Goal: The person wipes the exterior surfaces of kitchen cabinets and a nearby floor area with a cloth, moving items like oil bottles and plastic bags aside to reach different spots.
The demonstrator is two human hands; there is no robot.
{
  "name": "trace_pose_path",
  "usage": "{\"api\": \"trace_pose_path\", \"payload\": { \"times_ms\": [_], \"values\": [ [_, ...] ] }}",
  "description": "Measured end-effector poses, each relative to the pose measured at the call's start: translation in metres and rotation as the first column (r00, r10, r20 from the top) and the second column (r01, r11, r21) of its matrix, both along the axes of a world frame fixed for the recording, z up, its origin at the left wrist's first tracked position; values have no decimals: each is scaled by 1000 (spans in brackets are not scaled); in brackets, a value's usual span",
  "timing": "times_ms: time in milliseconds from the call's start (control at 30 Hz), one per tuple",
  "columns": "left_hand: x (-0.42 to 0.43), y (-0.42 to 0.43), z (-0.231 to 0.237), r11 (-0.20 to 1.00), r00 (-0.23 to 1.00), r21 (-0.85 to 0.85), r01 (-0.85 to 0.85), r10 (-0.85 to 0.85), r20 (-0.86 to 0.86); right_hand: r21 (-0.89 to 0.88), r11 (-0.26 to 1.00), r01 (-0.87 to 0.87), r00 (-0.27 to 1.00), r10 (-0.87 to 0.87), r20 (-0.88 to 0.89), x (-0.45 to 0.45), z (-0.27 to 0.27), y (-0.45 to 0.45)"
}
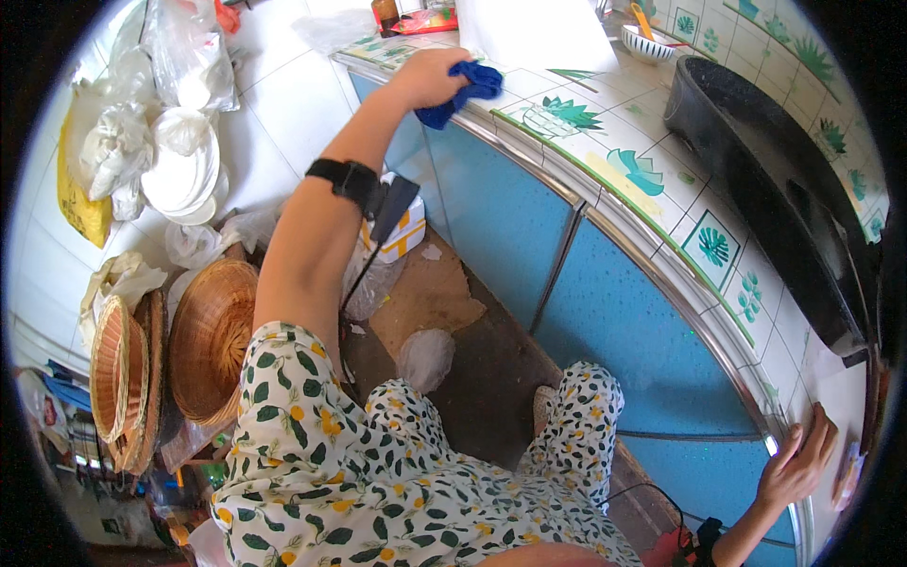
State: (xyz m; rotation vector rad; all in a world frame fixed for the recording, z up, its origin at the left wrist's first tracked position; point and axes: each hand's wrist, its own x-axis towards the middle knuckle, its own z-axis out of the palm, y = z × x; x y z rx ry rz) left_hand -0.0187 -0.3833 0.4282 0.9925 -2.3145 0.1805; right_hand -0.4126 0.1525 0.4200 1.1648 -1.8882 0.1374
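Note:
My left hand (431, 79) grips a crumpled dark blue cloth (479, 81) at the edge of the tiled counter (567, 117). Part of the cloth hangs over the metal trim, above the blue cabinet doors (496, 184). At the lower right, my right hand (801, 457) rests on the counter's edge with its fingers apart and nothing held. Between the two hands, set back on the counter, stands a long black pan-like vessel (758, 191). A dark strap with a small device sits on my left forearm.
Wicker baskets (212, 340) and plastic bags (117, 152) are at the left. A striped bowl (648, 44) with an orange-handled utensil stands at the counter's back. On the floor lie flattened cardboard (425, 298) and a clear plastic bag (426, 360); a thin cable runs from my left forearm.

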Motion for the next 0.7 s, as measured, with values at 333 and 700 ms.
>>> {"api": "trace_pose_path", "payload": {
  "times_ms": [333, 700],
  "values": [
    [11, 23, -13, 998, 996, 31, -56, 58, -73, -3, 1000, -9, 1000, 9, 24, -2, -2, 4],
    [30, -74, -3, 956, 955, 29, -293, 291, 47, -11, 1000, -9, 999, 10, 34, 8, -3, 0]
  ]
}}
